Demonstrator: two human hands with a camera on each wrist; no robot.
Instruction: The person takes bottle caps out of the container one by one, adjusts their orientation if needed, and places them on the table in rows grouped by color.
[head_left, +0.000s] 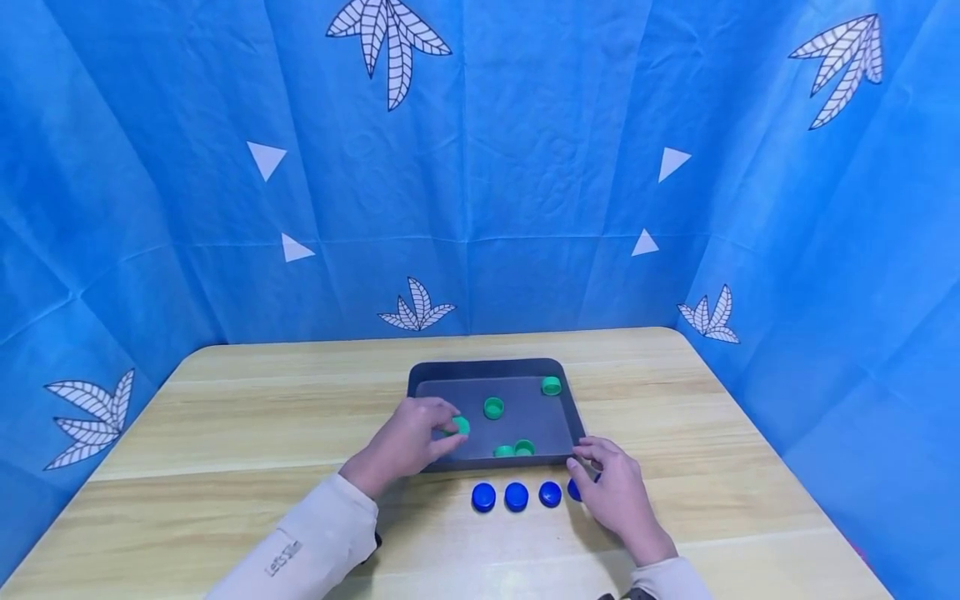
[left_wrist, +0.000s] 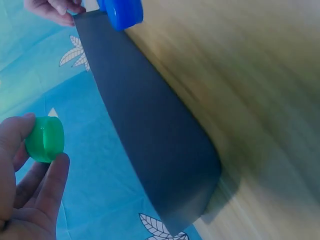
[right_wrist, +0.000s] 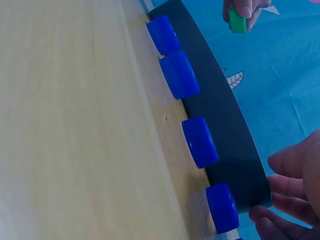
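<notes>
My left hand [head_left: 402, 437] pinches a green bottle cap [left_wrist: 46, 139] between thumb and fingers, raised over the left part of a dark grey tray [head_left: 517, 417]. My right hand [head_left: 617, 492] holds the tray's front right corner, its thumb at the front wall and its other fingers around the side. Several more green caps lie in the tray, among them one near the middle [head_left: 493, 407] and one at the back right [head_left: 551, 386]. Blue bottle caps stand in a row before the tray, the rightmost blue cap [head_left: 576, 489] partly hidden by my right hand.
The tray stands on a light wooden table [head_left: 285, 417]. A blue curtain [head_left: 465, 183] with white leaf and triangle prints hangs behind and along both sides. The blue caps, such as the leftmost blue cap [head_left: 483, 497], stand close to the tray's front wall.
</notes>
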